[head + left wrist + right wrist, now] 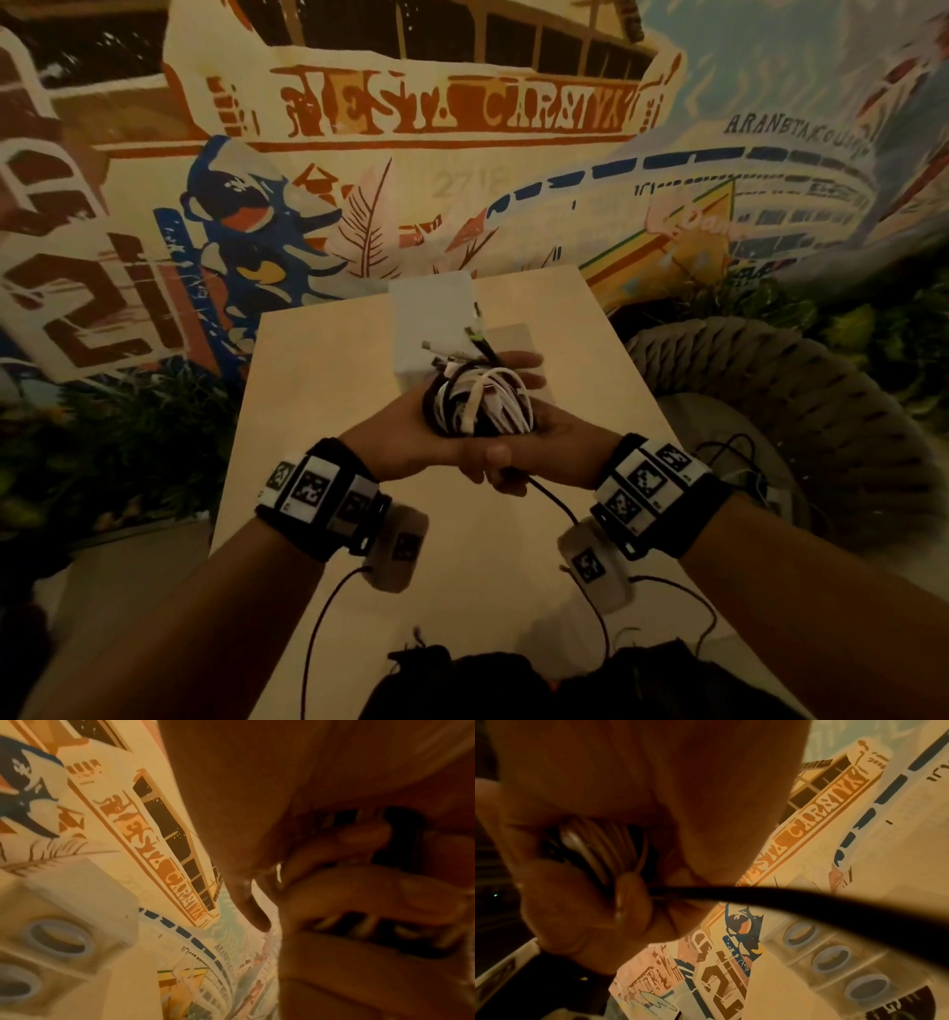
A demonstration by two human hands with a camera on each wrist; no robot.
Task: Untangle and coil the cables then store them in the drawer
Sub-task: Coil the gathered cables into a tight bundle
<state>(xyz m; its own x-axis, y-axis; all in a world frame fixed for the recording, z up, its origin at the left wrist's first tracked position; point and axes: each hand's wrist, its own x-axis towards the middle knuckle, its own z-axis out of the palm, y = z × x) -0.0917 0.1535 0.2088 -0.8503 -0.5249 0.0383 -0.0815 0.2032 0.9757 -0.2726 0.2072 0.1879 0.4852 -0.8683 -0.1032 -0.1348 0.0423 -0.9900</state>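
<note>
A coiled bundle of black and white cables (477, 406) is held above the light wooden table (318, 411). My left hand (405, 442) cups it from below, fingers curling up past its far side. My right hand (560, 447) grips it from the right, thumb pressed on the near side. Several plugs (475, 334) stick out at the top. A black cable tail (552, 496) hangs from under my hands; it crosses the right wrist view (808, 906), below the coiled strands (595, 850). The white drawer unit (431, 308) stands just behind, its ring pulls (56, 939) showing.
A woven rope chair (801, 390) stands to the right of the table with thin black wires (734, 452) on its seat. A painted mural wall (452, 113) rises behind the table. Dark fabric (462, 678) lies at the near edge. Plants (128, 421) fill the left.
</note>
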